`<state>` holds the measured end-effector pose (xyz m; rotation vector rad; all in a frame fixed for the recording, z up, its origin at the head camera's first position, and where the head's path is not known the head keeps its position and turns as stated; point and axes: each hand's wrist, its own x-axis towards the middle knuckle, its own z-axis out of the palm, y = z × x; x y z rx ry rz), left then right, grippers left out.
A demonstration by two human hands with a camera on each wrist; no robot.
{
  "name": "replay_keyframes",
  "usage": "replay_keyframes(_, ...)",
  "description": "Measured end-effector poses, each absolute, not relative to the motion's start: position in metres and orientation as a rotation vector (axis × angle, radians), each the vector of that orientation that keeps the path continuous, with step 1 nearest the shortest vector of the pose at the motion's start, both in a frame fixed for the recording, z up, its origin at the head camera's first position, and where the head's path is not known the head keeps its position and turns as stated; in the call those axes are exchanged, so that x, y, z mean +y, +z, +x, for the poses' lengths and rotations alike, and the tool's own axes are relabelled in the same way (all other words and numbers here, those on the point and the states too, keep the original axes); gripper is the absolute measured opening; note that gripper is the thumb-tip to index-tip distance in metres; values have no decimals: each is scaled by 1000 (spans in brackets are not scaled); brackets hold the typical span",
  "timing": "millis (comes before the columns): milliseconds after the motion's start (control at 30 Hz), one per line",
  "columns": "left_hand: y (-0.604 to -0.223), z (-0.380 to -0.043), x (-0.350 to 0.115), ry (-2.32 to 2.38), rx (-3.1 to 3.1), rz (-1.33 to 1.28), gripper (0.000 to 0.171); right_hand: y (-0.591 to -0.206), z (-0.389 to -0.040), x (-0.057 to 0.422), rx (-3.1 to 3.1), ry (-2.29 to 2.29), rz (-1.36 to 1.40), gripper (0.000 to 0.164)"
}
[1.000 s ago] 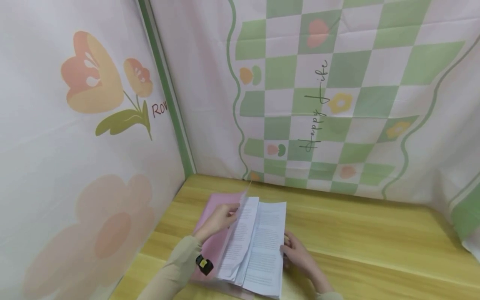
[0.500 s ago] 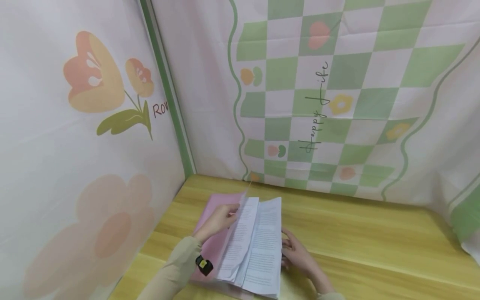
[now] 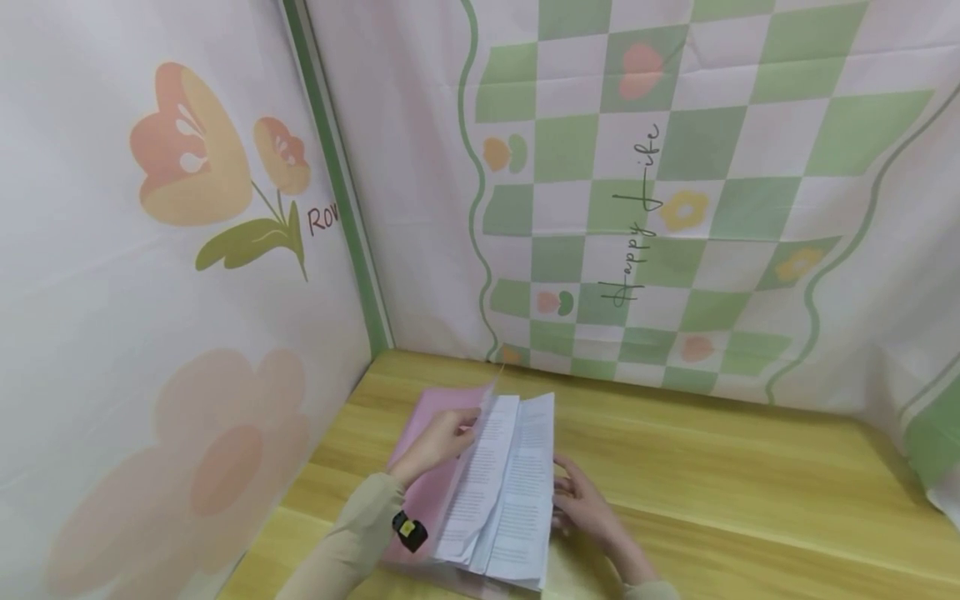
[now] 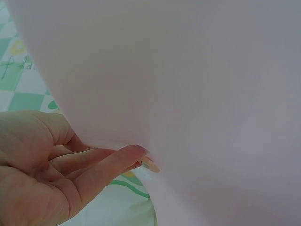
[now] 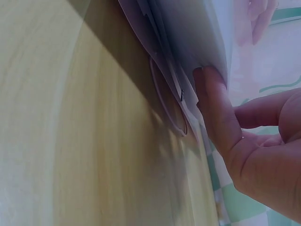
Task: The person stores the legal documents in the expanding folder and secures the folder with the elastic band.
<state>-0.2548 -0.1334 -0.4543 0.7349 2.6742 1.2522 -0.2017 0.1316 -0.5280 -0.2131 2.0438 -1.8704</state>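
A pink translucent folder point(image 3: 426, 492) lies opened on the table, its cover raised at a slant. My left hand point(image 3: 442, 435) pinches the cover's free edge between thumb and fingers; in the left wrist view the pale cover point(image 4: 202, 89) fills most of the picture. Inside the folder sit printed paper sheets point(image 3: 525, 500), the right-hand ones bent upward along their outer edge. My right hand point(image 3: 588, 504) touches that edge from the right. In the right wrist view its extended fingers point(image 5: 214, 108) press against the sheets' outer side, and a thin elastic loop point(image 5: 162, 99) hangs from the folder's edge.
The wooden table point(image 3: 720, 483) extends to the right of the folder. A white curtain with a green checked print point(image 3: 637, 208) hangs behind it, and a flowered one point(image 3: 187, 333) hangs at the left. A black device point(image 3: 408, 531) is worn on the left wrist.
My right hand has moved left, and the outer edge of the right-hand sheets has come left and tilted more upright with it. The left hand has stayed on the cover.
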Motion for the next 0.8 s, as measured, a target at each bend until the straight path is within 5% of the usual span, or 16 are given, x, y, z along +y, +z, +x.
replay_keyframes(800, -458, -258, -132, 1231, 2707, 717, 43, -533, -206, 111, 2022, -1879, -213, 77)
